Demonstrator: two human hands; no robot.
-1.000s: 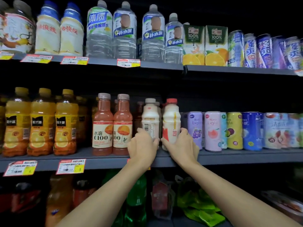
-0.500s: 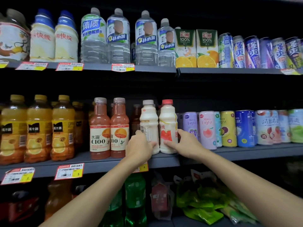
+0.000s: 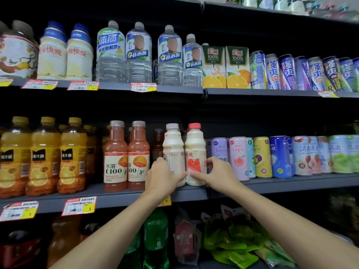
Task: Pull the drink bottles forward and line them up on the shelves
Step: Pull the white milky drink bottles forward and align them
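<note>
Basically two-handed facing on the middle shelf (image 3: 124, 199). Left hand (image 3: 163, 177) has its fingers curled round the lower body of the white-cap bottle (image 3: 172, 146). Right hand (image 3: 217, 175) grips the red-cap bottle (image 3: 195, 144) low, thumb across the front, fingers wrapped round the right side. The low grip likely keeps the tall bottles from tipping as they slide. One hand per bottle probably means both are fronted as a pair, labels out.

Both bottles stand upright, touching each other, near the shelf's front edge, between the C100 bottles (image 3: 115, 158) on the left and the cans (image 3: 239, 158) on the right. They look roughly level with the C100 fronts, so this pair seems nearly done.

Contents: both held bottles capped, milky white liquid, near full. C100 bottles hold reddish-orange juice, capped. A dark bottle (image 3: 158, 140) sits further back behind them, likely next to pull. Yellow bottles (image 3: 44, 156) at far left hold orange juice. Cans are sealed, contents not visible
</note>
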